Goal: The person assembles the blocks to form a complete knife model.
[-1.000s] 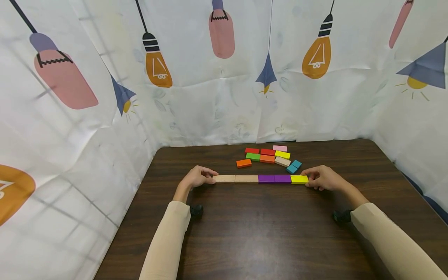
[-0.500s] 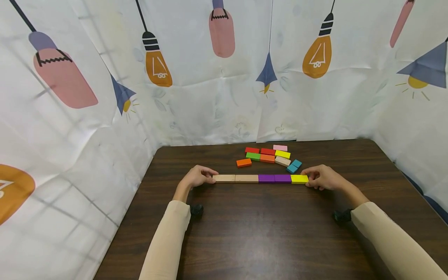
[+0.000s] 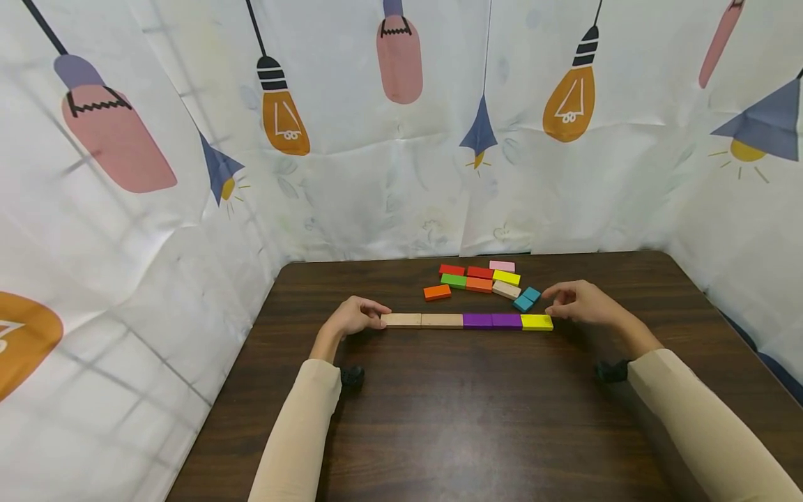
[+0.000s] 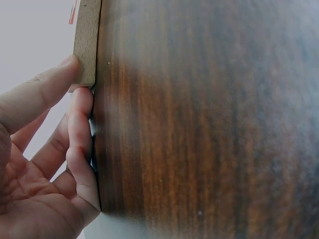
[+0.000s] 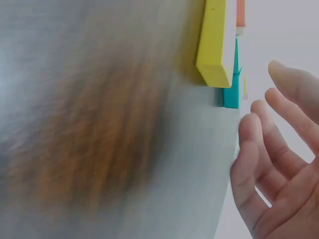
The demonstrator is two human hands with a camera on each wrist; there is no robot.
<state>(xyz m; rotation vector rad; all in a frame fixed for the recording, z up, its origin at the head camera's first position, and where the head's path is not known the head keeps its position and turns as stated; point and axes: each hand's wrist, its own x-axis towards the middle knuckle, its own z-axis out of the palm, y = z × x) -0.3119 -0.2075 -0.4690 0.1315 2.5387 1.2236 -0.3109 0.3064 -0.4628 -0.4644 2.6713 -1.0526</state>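
A straight row of blocks lies on the table: two plain wooden blocks (image 3: 401, 321) at the left, purple blocks (image 3: 492, 321) after them, and a yellow block (image 3: 537, 322) at the right end. My left hand (image 3: 356, 317) holds the outer end of the leftmost wooden block (image 4: 87, 45), thumb on its side and fingers at its end face. Off the row's other end is my right hand (image 3: 583, 303), fingers loosely bent and nothing in them. A gap shows between its fingertips and the yellow block (image 5: 215, 45) in the right wrist view.
Behind the row lie several loose blocks: teal blocks (image 3: 527, 299) nearest the right hand, a tilted plain block (image 3: 507, 289), an orange block (image 3: 437, 293), plus green, red, yellow and pink ones. A printed curtain (image 3: 401, 181) hangs beyond the dark table's (image 3: 464, 418) back edge.
My right hand has let go of the yellow block and risen slightly up and away from it. The left hand and the row have stayed put.
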